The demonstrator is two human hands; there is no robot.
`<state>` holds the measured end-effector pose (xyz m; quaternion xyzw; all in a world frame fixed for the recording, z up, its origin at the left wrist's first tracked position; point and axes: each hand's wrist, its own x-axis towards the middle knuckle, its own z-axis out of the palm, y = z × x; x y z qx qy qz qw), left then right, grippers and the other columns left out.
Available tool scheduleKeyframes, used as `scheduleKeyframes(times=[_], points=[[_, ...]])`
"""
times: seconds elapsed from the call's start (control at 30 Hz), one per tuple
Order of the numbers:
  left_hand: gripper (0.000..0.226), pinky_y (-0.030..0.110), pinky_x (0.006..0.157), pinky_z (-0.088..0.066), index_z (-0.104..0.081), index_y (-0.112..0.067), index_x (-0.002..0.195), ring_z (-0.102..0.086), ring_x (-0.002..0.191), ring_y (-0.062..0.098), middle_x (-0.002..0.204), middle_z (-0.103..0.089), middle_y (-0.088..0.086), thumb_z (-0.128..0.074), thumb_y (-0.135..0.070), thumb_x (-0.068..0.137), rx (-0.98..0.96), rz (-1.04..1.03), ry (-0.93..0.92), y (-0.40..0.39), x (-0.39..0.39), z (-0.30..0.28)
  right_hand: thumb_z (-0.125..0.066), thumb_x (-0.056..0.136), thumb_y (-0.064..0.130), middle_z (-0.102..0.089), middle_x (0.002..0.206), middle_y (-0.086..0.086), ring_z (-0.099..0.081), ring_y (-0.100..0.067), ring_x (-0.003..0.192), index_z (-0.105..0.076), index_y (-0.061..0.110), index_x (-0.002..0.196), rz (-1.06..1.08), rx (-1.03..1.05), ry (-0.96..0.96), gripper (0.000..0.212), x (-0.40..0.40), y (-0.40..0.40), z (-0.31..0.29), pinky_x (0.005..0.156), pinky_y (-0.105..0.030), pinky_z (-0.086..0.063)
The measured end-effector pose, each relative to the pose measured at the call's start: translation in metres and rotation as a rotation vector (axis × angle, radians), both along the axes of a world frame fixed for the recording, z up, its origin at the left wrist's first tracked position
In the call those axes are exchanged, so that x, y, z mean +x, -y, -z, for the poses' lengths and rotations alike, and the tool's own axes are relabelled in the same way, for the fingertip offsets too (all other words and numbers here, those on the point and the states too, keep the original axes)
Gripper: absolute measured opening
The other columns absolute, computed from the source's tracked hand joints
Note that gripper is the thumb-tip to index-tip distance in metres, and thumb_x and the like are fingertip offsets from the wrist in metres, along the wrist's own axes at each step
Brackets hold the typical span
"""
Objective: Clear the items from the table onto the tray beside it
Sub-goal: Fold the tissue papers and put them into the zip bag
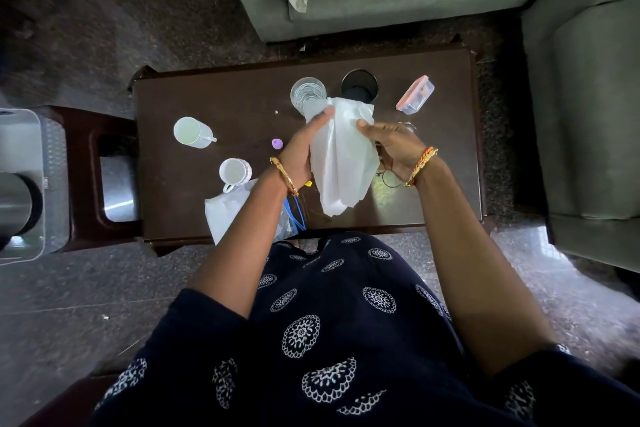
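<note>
White cloth (341, 163) between both hands' grips.

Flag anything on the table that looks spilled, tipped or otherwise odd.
Nothing looks spilled or broken. The white cup, the handled mug, the clear glass and the black cup all stand upright. Only oddities: a tiny crumb-like speck lies loose left of the glass, and a crumpled plastic bag hangs over the table's near edge.

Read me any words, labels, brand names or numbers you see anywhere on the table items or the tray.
None can be read.
White tissue paper held by left hand and right hand: blank.
Pink-lidded clear plastic box: no label visible.
Two white cups: plain.
Clear plastic bag: any print too blurred.
</note>
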<state>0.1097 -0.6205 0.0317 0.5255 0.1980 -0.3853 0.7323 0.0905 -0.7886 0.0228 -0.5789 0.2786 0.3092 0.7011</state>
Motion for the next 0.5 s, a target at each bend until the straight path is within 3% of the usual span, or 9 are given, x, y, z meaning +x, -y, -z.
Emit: scheduleKeyframes(times=[0.1, 0.17, 0.27, 0.37, 0.5], points=[[0.026, 0.047, 0.099, -0.048, -0.06, -0.012, 0.111, -0.063, 0.099, 0.028, 0.106, -0.066, 0.011, -0.063, -0.012, 0.085, 0.169, 0.14, 0.124, 0.0064, -0.0041, 0.0002, -0.061, 0.089, 0.032, -0.069, 0.099, -0.009, -0.067, -0.028, 0.093, -0.067, 0.014, 0.081, -0.04, -0.039, 0.004, 0.021, 0.0026, -0.0008, -0.0012, 0.083, -0.041, -0.056], [0.023, 0.051, 0.099, -0.046, -0.059, -0.008, 0.107, -0.062, 0.093, 0.028, 0.099, -0.065, 0.012, -0.059, -0.001, 0.085, 0.256, 0.119, 0.122, 0.0068, -0.0038, 0.0005, -0.06, 0.09, 0.029, -0.068, 0.103, -0.012, -0.066, -0.03, 0.094, -0.066, 0.011, 0.083, -0.009, -0.048, -0.011, 0.02, 0.0035, -0.0001, -0.0008, 0.087, -0.044, -0.054], [0.019, 0.043, 0.09, -0.048, -0.062, -0.008, 0.1, -0.063, 0.086, 0.027, 0.091, -0.068, 0.012, -0.051, -0.011, 0.086, 0.128, 0.035, -0.019, 0.0017, -0.0008, 0.0008, -0.057, 0.093, 0.024, -0.068, 0.094, -0.007, -0.066, -0.025, 0.085, -0.065, 0.011, 0.082, 0.067, -0.039, -0.038, 0.019, 0.0046, 0.004, 0.0019, 0.087, -0.043, -0.052], [0.024, 0.031, 0.079, -0.052, -0.064, -0.014, 0.096, -0.07, 0.074, 0.017, 0.078, -0.075, 0.001, -0.041, -0.02, 0.094, 0.005, -0.06, -0.104, -0.0025, 0.0008, 0.0026, -0.055, 0.093, 0.023, -0.066, 0.099, -0.01, -0.064, -0.029, 0.093, -0.062, 0.007, 0.094, 0.095, -0.043, -0.055, 0.017, 0.0042, 0.0077, 0.006, 0.096, -0.047, -0.049], [0.029, 0.029, 0.073, -0.053, -0.063, -0.015, 0.094, -0.069, 0.071, 0.016, 0.071, -0.075, -0.002, -0.035, -0.023, 0.097, 0.059, -0.091, -0.109, -0.0005, -0.0001, 0.0032, -0.057, 0.092, 0.026, -0.067, 0.105, -0.01, -0.064, -0.031, 0.101, -0.064, 0.011, 0.09, 0.081, -0.085, -0.059, 0.016, 0.0038, 0.0052, 0.0069, 0.096, -0.05, -0.049]])
